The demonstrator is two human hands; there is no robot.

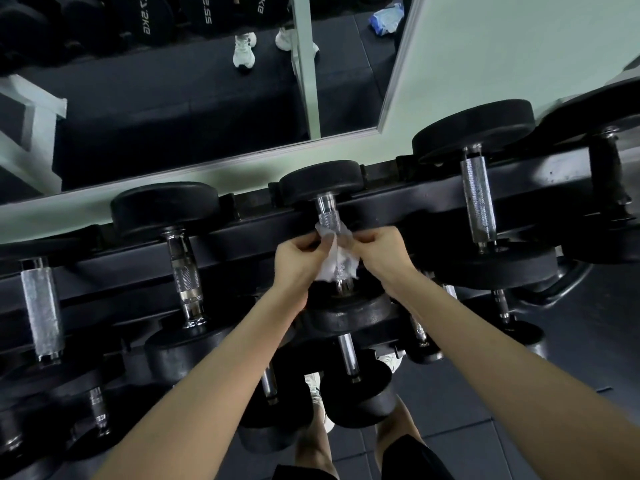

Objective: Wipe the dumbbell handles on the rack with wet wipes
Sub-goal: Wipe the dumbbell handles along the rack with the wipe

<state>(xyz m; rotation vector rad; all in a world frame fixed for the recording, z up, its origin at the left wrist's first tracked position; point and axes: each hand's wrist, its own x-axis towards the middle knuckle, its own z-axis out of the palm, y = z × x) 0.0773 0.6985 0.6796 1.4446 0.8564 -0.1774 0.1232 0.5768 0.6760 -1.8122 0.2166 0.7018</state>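
Wet wipe [334, 259], white and crumpled, sits at centre frame, draped round the knurled handle [328, 216] of the middle dumbbell [322, 183] on the black rack [433, 199]. Left hand [298, 259] and right hand [382, 252] each pinch 1 side of it with curled fingers. Mirror [173, 98] fills the upper left.

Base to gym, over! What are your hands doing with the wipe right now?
Left hand and right hand both pinch the wet wipe. Wipe draped round the middle dumbbell handle, top row of rack. Nothing blocking it.
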